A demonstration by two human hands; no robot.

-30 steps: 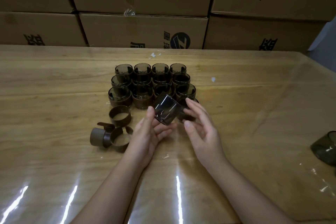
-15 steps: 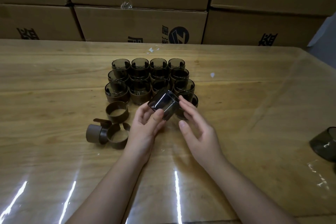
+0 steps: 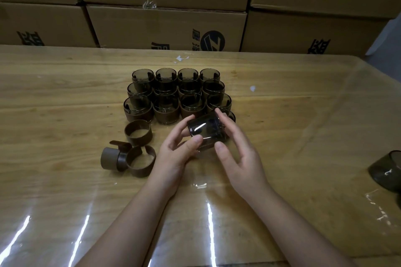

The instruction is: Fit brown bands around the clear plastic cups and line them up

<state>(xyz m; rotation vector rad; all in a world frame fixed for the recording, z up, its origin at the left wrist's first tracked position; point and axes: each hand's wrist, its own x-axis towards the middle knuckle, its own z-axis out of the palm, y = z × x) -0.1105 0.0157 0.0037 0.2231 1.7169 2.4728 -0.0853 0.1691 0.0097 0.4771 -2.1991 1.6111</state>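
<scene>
Both hands hold one smoky clear cup point(image 3: 205, 131) tilted on its side above the table. My left hand point(image 3: 175, 154) grips its left end with thumb and fingers. My right hand point(image 3: 236, 154) pinches its right end, thumb below and fingers over the top. No band shows on this cup. Behind it stand several banded cups point(image 3: 167, 110) in tight rows. Three loose brown bands lie to the left: one upright ring point(image 3: 138, 132), one open ring point(image 3: 141, 163) and one on its side point(image 3: 110, 158).
The wooden table point(image 3: 65, 93) is covered with glossy clear film. Another smoky cup point(image 3: 386, 171) lies at the right edge. Stacked cardboard boxes point(image 3: 165, 26) form a wall along the table's far side.
The cup has come nearer to me and turned in my hands. My left thumb has moved onto its underside and my right hand has closed round its other end.
</scene>
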